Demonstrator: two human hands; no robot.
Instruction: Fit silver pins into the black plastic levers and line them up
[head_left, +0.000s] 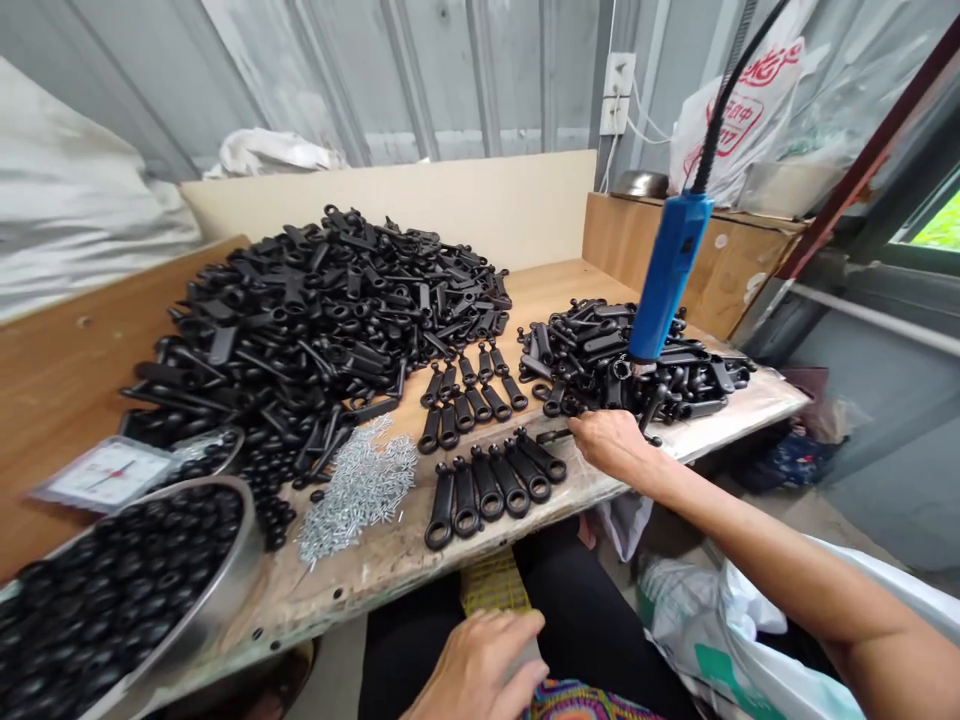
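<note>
Wooden bench (525, 285); steel bowl (225, 590) holds black caps (112, 590).

Black handles (491, 480) mid-frame, silver screws (358, 490) (pale, glinting) left of them, a blue tool (667, 275) upper right, tan tabletop (420, 545).

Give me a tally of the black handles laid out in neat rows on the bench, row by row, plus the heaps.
Front row handles: 6
Middle row handles: 5
Back row handles: 5
Heaps of handles, large and small: 2
Total laid-out handles: 16
</note>
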